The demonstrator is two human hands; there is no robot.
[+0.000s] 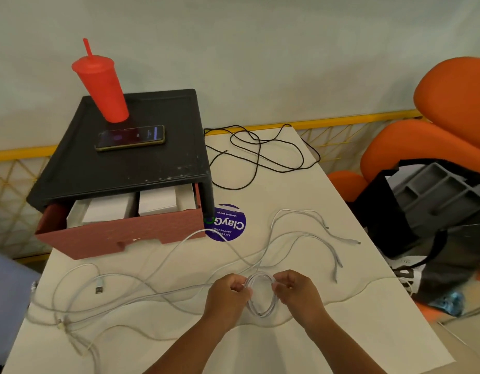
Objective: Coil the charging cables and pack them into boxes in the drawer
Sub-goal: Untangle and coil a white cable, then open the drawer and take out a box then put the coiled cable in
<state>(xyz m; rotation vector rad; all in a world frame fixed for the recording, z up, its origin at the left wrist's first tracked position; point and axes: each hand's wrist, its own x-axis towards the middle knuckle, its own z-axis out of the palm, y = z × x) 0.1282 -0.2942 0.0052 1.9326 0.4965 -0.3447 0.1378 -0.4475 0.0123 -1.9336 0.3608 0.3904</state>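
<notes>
Likely light and springy, the white cable coil [262, 312] suits a pinch at opposite sides, as the curled fingers of left hand [226, 294] and right hand [297, 292] give it.

Both bare forearms reach in from the lower edge and converge toward the middle. The left hand [228, 292] and right hand [295, 291] sit close together, backs up, fingers [237, 287] curled inward, each pinching one side of a white cable coil [260, 315].
</notes>
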